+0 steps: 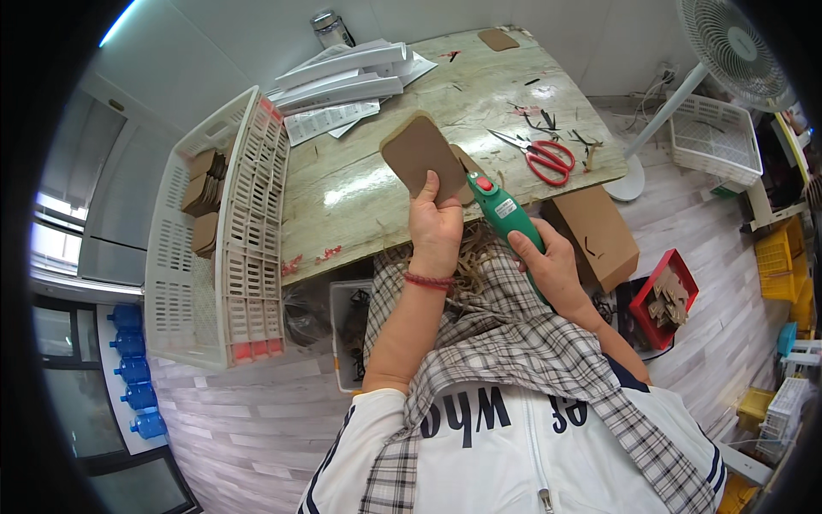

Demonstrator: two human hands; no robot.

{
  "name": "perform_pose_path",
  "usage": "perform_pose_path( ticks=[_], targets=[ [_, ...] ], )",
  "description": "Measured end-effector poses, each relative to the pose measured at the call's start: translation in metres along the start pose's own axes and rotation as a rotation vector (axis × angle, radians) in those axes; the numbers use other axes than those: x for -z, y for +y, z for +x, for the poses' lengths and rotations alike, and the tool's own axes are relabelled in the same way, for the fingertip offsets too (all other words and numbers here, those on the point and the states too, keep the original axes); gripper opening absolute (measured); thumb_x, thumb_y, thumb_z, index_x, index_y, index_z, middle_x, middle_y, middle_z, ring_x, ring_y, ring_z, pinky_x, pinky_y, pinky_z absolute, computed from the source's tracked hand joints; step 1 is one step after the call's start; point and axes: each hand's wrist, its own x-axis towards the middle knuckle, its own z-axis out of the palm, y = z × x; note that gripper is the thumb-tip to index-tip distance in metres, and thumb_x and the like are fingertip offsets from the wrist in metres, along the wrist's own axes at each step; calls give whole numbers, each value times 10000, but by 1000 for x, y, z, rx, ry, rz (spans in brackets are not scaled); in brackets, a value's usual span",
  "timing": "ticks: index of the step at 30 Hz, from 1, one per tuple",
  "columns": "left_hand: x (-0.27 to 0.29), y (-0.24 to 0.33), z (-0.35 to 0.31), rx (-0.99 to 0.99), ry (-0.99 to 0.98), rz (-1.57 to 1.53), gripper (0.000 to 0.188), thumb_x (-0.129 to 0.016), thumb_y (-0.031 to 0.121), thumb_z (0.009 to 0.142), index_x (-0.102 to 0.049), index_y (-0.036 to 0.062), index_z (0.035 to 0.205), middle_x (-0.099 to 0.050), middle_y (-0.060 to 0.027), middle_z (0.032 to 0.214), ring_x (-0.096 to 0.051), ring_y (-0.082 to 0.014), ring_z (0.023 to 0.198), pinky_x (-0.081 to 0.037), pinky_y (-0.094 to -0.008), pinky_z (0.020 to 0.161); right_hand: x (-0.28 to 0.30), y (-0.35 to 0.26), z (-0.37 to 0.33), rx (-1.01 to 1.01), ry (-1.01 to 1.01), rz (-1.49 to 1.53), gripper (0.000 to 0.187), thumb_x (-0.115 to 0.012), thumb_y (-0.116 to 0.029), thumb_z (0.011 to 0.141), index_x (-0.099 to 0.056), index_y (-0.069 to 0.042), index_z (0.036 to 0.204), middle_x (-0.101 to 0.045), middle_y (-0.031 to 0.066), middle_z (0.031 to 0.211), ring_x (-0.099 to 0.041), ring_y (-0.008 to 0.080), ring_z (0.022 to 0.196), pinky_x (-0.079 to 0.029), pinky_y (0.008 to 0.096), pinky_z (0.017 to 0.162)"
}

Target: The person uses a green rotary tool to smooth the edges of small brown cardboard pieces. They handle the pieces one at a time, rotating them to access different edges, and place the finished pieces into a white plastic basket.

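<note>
A flat brown piece (417, 152) with rounded corners and a paler edge is pinched upright in my left hand (437, 224), thumb across its face. My right hand (552, 264) wraps round a green handheld power tool (503, 211) with a red button. The tool's thin dark tip is close to the right edge of the piece; whether it touches, I cannot tell. Behind them a second brown piece (463, 168) lies partly hidden at the table's near edge. Brown trimmed strips (471, 267) are heaped on my checked apron.
The worktable (342, 193) bears red-handled scissors (546, 160), dark scraps and stacked papers (342, 81). At its left stands a white crate (250, 231) holding brown pieces (203, 190). A cardboard box (595, 236), a red tray (664, 295) and a standing fan (736, 51) are on the right.
</note>
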Motion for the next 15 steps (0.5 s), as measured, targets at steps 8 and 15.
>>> perform_pose_path(
  ticks=[8,15],
  targets=[
    [1,-21,-21,75,-12,-4,369,-570,-10,912,-481,16,1268,-566,-126,1250,-548,-266,1170,-457,-407,1037,5,-1,6,80,73,-45,365,-660,-296,910,-613,23,1080,-566,-5,674,-492,49,566,-404,211,510],
    [8,-30,-35,122,-63,76,375,-570,-26,906,-485,19,1268,-568,-112,1255,-551,-260,1166,-467,-392,1021,11,-6,10,47,106,-18,364,-663,-305,907,-618,26,1051,-571,6,656,-521,57,570,-430,214,522]
  ],
)
